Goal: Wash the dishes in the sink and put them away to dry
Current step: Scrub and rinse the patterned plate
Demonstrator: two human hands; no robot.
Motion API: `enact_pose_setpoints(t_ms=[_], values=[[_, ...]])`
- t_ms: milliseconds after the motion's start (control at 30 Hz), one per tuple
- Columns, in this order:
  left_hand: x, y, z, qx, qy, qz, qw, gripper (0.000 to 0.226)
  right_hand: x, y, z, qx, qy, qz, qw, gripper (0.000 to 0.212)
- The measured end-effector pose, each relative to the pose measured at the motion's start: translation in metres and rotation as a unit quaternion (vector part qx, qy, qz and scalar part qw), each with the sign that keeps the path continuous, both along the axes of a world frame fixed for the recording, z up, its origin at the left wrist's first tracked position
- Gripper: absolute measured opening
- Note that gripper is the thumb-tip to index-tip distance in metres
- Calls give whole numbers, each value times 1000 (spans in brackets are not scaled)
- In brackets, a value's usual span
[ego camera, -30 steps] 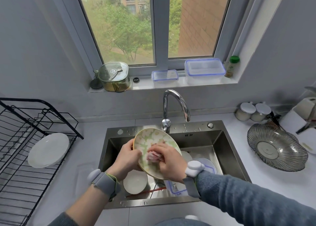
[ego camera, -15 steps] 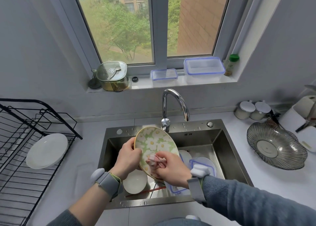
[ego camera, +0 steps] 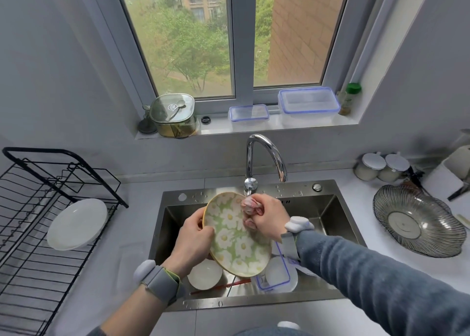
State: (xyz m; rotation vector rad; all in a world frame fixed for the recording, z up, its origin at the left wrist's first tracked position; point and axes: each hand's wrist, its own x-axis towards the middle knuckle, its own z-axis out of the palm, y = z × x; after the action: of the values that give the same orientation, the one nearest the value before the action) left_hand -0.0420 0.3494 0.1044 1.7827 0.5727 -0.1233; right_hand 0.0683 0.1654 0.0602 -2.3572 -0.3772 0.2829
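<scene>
Over the steel sink [ego camera: 328,208] I hold a green plate with white daisies [ego camera: 232,236], tilted on edge. My left hand [ego camera: 194,239] grips its left rim. My right hand [ego camera: 267,215] grips a crumpled pink cloth [ego camera: 248,208] and presses it against the plate's upper right part. Below in the sink lie a white bowl [ego camera: 204,274], a white plate [ego camera: 278,272], a blue-rimmed clear lid [ego camera: 279,267] and red chopsticks [ego camera: 221,286], partly hidden by the plate.
A black wire drying rack [ego camera: 38,234] on the left counter holds one white plate [ego camera: 76,224]. The chrome tap [ego camera: 264,157] arches behind the sink. A ribbed glass dish [ego camera: 417,221] and two white-lidded jars [ego camera: 381,166] stand at the right. Containers line the windowsill.
My right hand with the cloth has moved from the plate's lower middle up to its upper right edge. The plate has turned so more of its flowered face shows.
</scene>
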Motion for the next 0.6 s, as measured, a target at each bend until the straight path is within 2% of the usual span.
enact_pose_setpoints(t_ms=[133,200,300,367,467,600], values=[[2,1,-3,-8,-5,21,1000,49,-27,-7,1,-54,40,27,997,23],[4,0,-6,-1,-8,28,1000,48,-44,-5,2,-42,85,28,995,14],[6,-2,-8,15,-7,23,1000,50,-63,5,9,4,136,48,989,14],[7,-4,-10,33,-2,5,999,52,-65,16,16,43,140,43,988,10],[2,-14,-7,37,-13,-20,999,54,-56,32,24,108,125,3,986,19],[-3,-21,-4,30,-13,-37,999,53,-38,42,31,127,96,-36,987,15]])
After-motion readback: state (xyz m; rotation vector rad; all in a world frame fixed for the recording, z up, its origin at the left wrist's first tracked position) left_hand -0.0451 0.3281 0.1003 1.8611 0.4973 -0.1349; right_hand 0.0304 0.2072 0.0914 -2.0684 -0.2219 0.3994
